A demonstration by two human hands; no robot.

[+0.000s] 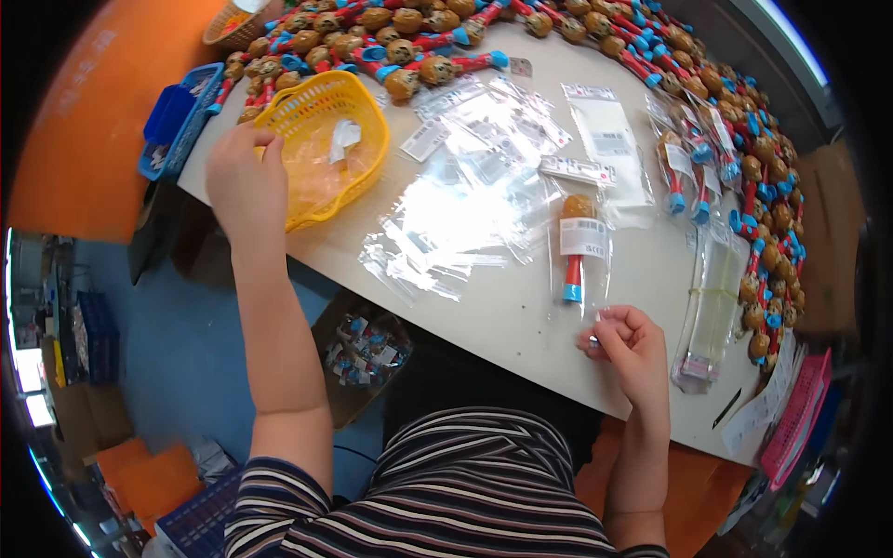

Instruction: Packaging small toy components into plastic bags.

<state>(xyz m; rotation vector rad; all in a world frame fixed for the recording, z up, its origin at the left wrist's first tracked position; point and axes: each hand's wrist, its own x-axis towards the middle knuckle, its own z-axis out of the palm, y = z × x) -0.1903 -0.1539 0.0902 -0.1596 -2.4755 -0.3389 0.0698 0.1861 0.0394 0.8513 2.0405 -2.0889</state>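
L hand [244, 181] half-curled by yellow basket [379, 149], can't tell if gripping; R hand [625, 342] pinching clear bag [600, 272] w/ toy [572, 272] just beyond.

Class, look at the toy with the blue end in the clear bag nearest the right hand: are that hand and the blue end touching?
Apart. The head view shows a gap between the right hand and the blue end.

glare on clear bags [454, 206], curved edges
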